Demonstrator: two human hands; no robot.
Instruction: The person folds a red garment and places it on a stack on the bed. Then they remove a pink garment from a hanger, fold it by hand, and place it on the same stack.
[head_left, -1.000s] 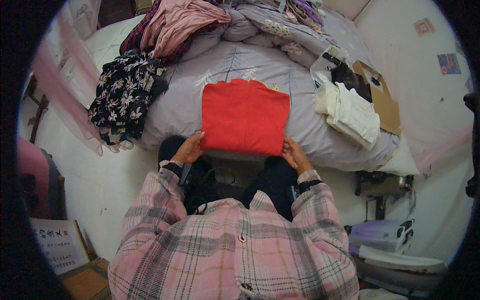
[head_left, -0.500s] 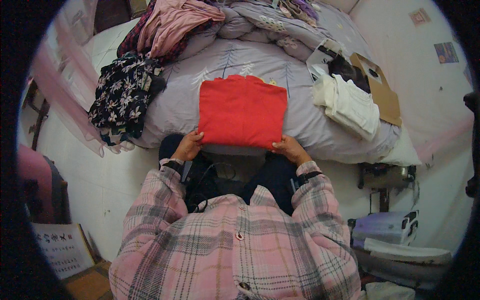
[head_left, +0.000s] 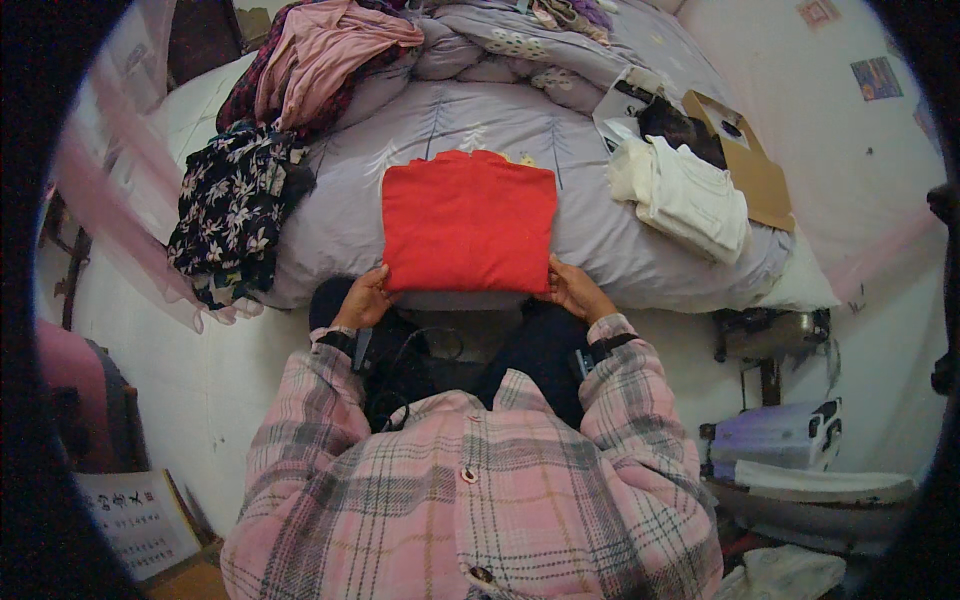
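Note:
A red folded garment (head_left: 470, 225) lies as a flat rectangle on the near part of the bed. Its lower edge runs straight between my two hands, and its far edge is uneven. My left hand (head_left: 364, 298) grips the near left corner, while my right hand (head_left: 577, 291) holds the near right corner. Some fingertips of both hands are hidden under or behind the cloth.
Black floral clothes (head_left: 235, 210) lie on the bed's left, below a pink cloth (head_left: 330, 60). White folded clothes (head_left: 690, 195) and a brown cardboard box (head_left: 755, 175) are at right. A purple case (head_left: 770, 437) stands on the lower right.
The whole view has shifted slightly, so the bed and garment sit a little further left. Both hands stay at the garment's near corners, with the fingers slightly resettled.

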